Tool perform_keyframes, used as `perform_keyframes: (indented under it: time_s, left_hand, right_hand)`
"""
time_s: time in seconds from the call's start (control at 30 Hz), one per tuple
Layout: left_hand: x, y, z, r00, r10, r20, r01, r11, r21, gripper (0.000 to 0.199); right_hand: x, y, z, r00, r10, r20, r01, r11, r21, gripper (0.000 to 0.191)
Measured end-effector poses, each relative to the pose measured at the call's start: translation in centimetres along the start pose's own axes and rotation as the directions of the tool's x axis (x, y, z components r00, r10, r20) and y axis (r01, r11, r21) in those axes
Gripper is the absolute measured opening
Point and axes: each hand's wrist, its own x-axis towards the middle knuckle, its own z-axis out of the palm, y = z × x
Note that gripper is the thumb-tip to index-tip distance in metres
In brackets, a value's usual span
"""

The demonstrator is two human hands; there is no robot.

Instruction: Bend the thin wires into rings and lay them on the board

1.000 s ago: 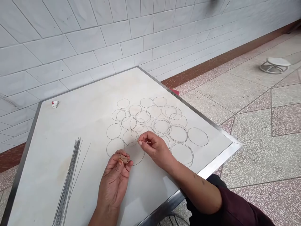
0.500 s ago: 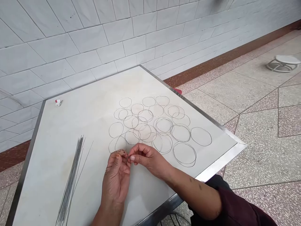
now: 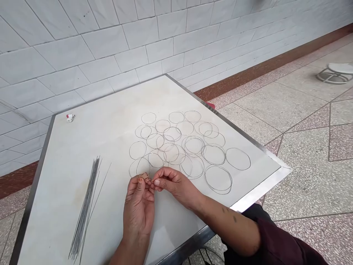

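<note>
At the near edge, on the right, a dark maroon sleeve [image 3: 284, 241] is pushed up our right forearm, which reaches in over the metal rim of the white table [image 3: 116, 125]. Our left hand [image 3: 139, 211] is raised palm-up above the tabletop, thumb and fingers pinching a small tan piece [image 3: 143, 175]. Our right hand [image 3: 175, 186] meets it at the fingertips, thumb and forefinger drawn together — whether they close on anything, we cannot tell. To the left of our hands, we see a bundle of straight wires [image 3: 85, 213] lying lengthwise, one strand splayed apart from the rest. Just beyond our hands, thin wire rings [image 3: 185, 143] lie flat, many overlapping, a few apart. Farther off, near the table's far left corner, sits a small white-and-red object [image 3: 70, 117]. Behind it we face a white tiled wall [image 3: 102, 44] — and, far right, a round stool [image 3: 338, 70] on the speckled floor [image 3: 300, 173].
</note>
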Motion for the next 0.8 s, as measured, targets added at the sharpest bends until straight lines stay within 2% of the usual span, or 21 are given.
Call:
perform_keyframes:
  time_s: [0.43, 0.63, 0.8]
  left_hand:
    - [0.1, -0.2, -0.2, 0.993, 0.092, -0.072, -0.082, 0.987, 0.135, 0.02]
    - [0.3, 0.1, -0.2, 0.999, 0.042, -0.028, -0.04, 0.995, 0.089, 0.016]
    - [0.5, 0.1, -0.6, 0.999, -0.002, -0.043, 0.004, 0.999, 0.048, 0.016]
  right_hand:
    - [-0.2, 1.1, 0.8, 0.981, -0.17, -0.094, 0.151, 0.972, -0.18, 0.015]
    - [-0.1, 0.4, 0.6, 0.993, -0.076, -0.088, 0.069, 0.995, -0.075, 0.029]
    - [0.0, -0.2, 0.4, 0.997, -0.024, -0.068, 0.021, 0.999, -0.04, 0.034]
